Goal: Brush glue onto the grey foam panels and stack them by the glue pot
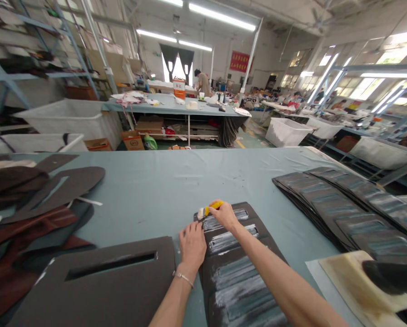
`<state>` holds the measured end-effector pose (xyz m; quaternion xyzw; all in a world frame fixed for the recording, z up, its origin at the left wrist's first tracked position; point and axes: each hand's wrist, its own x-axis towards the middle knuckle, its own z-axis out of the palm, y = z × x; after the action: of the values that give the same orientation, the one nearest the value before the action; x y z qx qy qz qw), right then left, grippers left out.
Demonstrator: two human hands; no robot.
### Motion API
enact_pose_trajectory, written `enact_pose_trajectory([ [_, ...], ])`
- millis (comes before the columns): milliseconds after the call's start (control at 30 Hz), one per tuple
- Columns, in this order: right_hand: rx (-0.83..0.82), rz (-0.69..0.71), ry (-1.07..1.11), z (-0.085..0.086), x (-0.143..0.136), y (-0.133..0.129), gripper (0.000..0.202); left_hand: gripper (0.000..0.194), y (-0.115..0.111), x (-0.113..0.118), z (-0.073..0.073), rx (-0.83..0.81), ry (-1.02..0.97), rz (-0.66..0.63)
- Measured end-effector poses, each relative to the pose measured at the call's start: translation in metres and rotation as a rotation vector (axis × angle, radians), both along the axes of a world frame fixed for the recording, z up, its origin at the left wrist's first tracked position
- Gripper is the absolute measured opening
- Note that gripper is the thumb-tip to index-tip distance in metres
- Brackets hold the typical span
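My right hand is closed around the yellow handle of a brush, its bristles coated in white paste. The bristles are at the far left corner of the top dark panel, one of several overlapping panels with white-smeared rectangular areas. My left hand lies with fingers stretched out at that panel's left edge, close to the brush tip, holding nothing. Left of it is a stack of larger dark panels with a long slot.
Coated dark panels overlap on the right of the blue-green table. A cream, stained block-like thing with a black cylindrical part sits at lower right. Dark and reddish-brown pieces pile up left. A person stands farther back.
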<state>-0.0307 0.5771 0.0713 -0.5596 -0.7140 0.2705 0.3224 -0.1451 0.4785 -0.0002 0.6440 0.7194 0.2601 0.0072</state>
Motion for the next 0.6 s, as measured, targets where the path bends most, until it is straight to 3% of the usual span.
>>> enact_pose_trajectory([
  [133,0.153,-0.131,-0.141,-0.001,-0.003,0.004,0.019,0.032,0.001,0.003,0.0,-0.012,0.028,0.028],
  [267,0.133,0.001,-0.122,-0.003,0.009,0.007,0.018,0.032,0.0,0.004,0.003,-0.009,0.046,0.03],
  [333,0.089,-0.056,-0.158,-0.006,0.034,0.016,0.018,0.033,0.0,0.003,0.003,-0.006,0.054,0.03],
  [500,0.118,-0.361,-0.346,-0.003,0.122,0.051,0.021,0.032,0.0,0.003,0.005,-0.003,0.06,0.039],
  [600,0.123,-0.398,-0.473,0.005,0.138,0.059,0.022,0.032,0.0,0.004,0.005,-0.002,0.058,0.038],
])
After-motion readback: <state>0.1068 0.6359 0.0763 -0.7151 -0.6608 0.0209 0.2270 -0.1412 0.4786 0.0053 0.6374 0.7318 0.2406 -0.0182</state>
